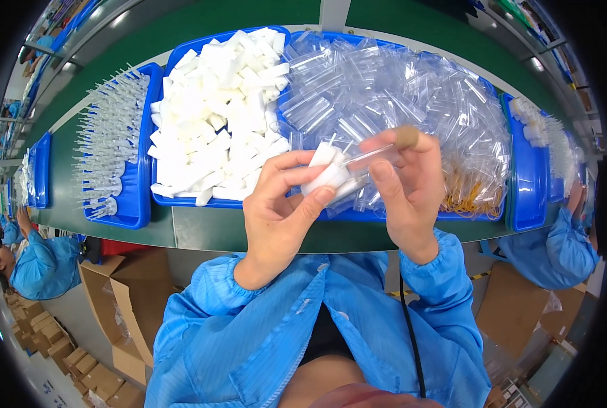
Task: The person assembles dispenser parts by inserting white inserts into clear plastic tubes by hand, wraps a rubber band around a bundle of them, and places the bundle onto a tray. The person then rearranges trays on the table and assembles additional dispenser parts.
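Fingers of the left hand point(283, 204) pinch a small white foam block point(325, 178) above the blue tray point(181, 201) while the right hand point(402, 183) grips a clear plastic tube point(371, 158), both likely light, the foam soft, the tube slippery, best held mid-length.

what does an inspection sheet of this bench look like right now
surface: green bench carrying blue trays
job's things: white foam blocks and a clear tube held between both hands
clutter: tray of white foam pieces, heap of clear tubes, tray of plastic sticks, yellow rubber bands
hands: left hand grips the blocks; right hand pinches the tube
cables: black cable down the blue coat
surroundings: cardboard boxes, co-workers in blue coats either side
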Demonstrator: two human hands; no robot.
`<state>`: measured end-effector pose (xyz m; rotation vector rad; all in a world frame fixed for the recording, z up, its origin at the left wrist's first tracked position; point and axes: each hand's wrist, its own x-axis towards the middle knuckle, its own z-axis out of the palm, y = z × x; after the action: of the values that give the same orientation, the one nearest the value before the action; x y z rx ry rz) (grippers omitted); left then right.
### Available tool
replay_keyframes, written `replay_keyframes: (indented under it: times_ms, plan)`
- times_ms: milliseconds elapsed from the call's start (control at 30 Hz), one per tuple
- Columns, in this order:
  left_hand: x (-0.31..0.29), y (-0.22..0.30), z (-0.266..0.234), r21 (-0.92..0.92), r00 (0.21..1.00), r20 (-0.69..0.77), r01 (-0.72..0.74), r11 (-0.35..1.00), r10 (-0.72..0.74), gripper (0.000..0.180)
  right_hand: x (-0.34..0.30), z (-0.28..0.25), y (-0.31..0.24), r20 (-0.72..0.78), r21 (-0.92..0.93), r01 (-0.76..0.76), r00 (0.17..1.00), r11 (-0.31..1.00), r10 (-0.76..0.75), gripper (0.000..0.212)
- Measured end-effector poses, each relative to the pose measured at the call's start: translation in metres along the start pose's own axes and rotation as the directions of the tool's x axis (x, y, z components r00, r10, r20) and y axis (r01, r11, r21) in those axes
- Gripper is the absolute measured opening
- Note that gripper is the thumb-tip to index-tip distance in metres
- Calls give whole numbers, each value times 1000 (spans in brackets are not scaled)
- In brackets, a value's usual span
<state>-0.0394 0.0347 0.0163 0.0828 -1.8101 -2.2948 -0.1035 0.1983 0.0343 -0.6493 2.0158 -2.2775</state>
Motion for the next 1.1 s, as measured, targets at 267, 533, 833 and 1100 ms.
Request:
replay_keyframes:
  times_ms: [267, 533, 833, 1100]
  plan:
    - [1, 5, 0, 27, 1000, -24, -1, 1000, 2, 20, -5, 4, 7, -28, 10, 41, 999, 999, -41, 34]
    - [3, 2, 3, 118, 997, 3, -81, 990, 81, 15, -20, 8, 26, -84, -54, 263, 960, 963, -267, 35]
    - [6, 5, -1, 244, 999, 14, -39, 969, 36, 14, -25, 6, 20, -55, 11, 161, 986, 987, -161, 32]
    - [2, 4, -4, 466, 974, 94, -226, 855, 206, 17, -21, 6, 15, -113, 59, 12, 994, 998, -5, 31]
